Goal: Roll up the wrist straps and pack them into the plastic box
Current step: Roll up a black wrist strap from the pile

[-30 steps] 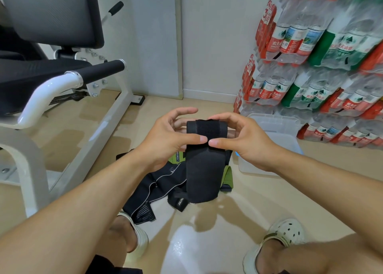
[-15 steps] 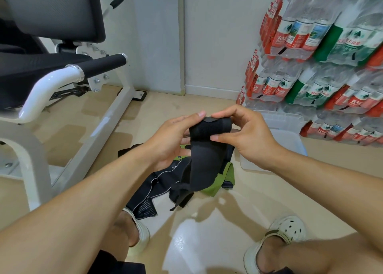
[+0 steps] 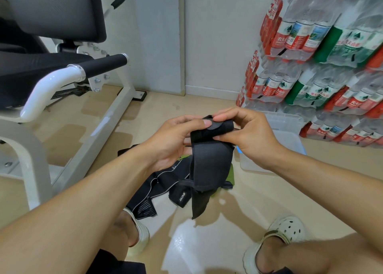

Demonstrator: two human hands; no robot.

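I hold a black wrist strap [image 3: 211, 161] in front of me, above the floor. Its top end is rolled into a small coil, and the loose tail hangs down to a thin loop. My left hand [image 3: 176, 141] grips the coil from the left, thumb on top. My right hand [image 3: 246, 132] pinches the coil's right end between thumb and fingers. A clear plastic box [image 3: 290, 134] stands on the floor just behind my right hand. More straps, black and green [image 3: 157, 188], lie in a heap on the floor under the hanging tail.
A white gym machine [image 3: 62, 99] with black pads fills the left side. Shrink-wrapped packs of water bottles [image 3: 323, 62] are stacked at the right, behind the box. My feet in white clogs [image 3: 286, 232] rest on the beige floor below.
The coil at the strap's top has grown thicker as both hands turn it. The hanging tail has shortened and twisted, and its lower end has swung clear of the heap.
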